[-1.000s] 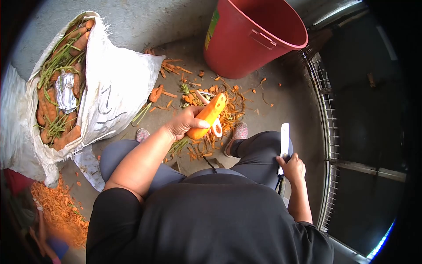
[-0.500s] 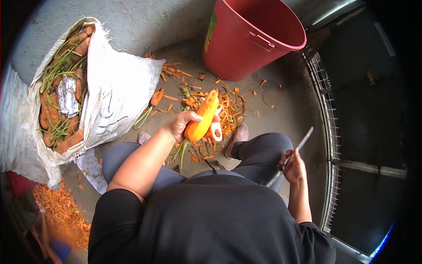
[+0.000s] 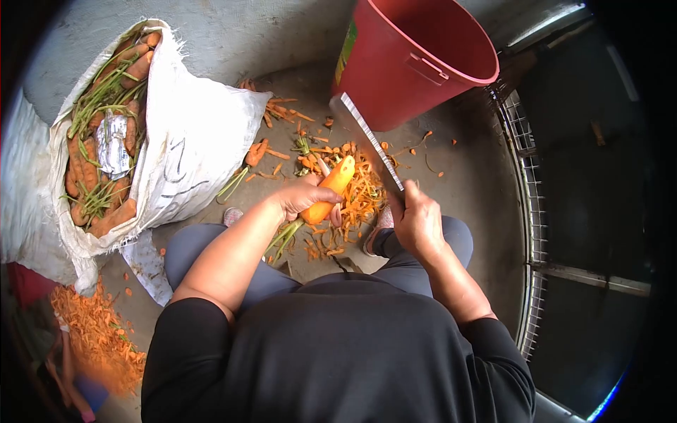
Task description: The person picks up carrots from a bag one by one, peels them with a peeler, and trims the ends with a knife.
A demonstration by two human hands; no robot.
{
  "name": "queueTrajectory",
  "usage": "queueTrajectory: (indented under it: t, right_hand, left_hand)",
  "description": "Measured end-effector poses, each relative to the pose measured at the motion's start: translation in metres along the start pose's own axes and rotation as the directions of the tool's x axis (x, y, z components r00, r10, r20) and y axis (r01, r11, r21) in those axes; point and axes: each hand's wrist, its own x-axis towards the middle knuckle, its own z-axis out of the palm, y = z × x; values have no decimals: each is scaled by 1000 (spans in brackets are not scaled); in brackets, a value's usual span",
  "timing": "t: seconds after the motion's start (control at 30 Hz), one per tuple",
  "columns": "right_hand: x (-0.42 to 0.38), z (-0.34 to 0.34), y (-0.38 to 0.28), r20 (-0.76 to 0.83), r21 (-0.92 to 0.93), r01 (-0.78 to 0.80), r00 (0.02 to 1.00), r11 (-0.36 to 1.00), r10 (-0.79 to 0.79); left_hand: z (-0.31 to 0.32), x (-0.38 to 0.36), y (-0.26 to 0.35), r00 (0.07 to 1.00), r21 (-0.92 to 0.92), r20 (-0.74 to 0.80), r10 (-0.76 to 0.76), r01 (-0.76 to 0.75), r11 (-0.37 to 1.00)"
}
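Note:
My left hand (image 3: 305, 197) is wrapped round a peeled orange carrot (image 3: 332, 189), which tilts with its blunt end away from me. Green stalks (image 3: 287, 234) hang from its near end, below my fingers. My right hand (image 3: 417, 218) is closed on the handle of a knife (image 3: 367, 141). The knife's long blade is raised to the right of the carrot, its tip pointing up and left toward the bucket; the two are apart. Under the carrot lies a heap of orange peelings (image 3: 363, 201) on the floor between my feet.
A white sack (image 3: 190, 141) of unpeeled carrots (image 3: 88, 166) stands at the left. The red bucket (image 3: 402, 70) is ahead, near the wall. A wire-mesh frame (image 3: 534, 211) borders the right. More peelings (image 3: 95, 338) and another person's arm (image 3: 70, 374) show at lower left.
My right hand has brought the knife from the far right in toward the carrot, blade raised. My left hand still holds the carrot, slightly lower and turned.

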Motion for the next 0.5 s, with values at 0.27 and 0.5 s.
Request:
queueTrajectory:
  t: [0.27, 0.5]
  right_hand:
    - [4, 72, 51, 370, -295, -110, 903, 949, 219]
    - [18, 59, 33, 282, 631, -313, 945, 710, 166]
  left_hand:
    - [-7, -6, 11, 998, 93, 23, 63, -65, 994]
    - [-9, 1, 10, 973, -110, -162, 163, -182, 977]
